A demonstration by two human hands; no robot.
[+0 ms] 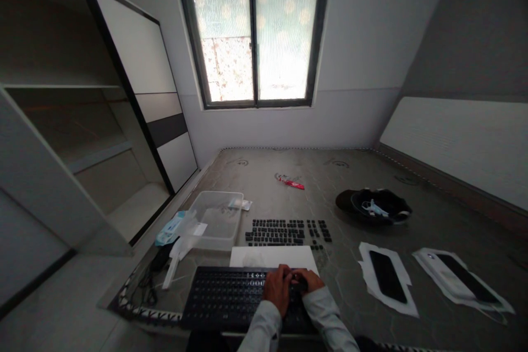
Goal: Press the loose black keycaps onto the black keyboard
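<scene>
A black keyboard [226, 294] lies across the near edge of the mattress, its keycaps off over at least the left part. Over its right part, my left hand [277, 289] is closed, with fingers bent down and pressed together. My right hand [311, 280] is beside it, fingertips touching or nearly touching the left ones, curled around a small dark object [301, 285] whose kind I cannot make out. Beyond the keyboard lies a white sheet or box lid [280, 256]. Loose black keycaps [277, 231] are laid out in keyboard order behind it.
A clear plastic box [218, 220] stands at left, beside a blue-and-white packet [173, 225] and a dark cable [150, 280]. On the right are a black cap [371, 206] and two dark phones [388, 275] on white wrapping. A red packet [292, 182] lies farther back.
</scene>
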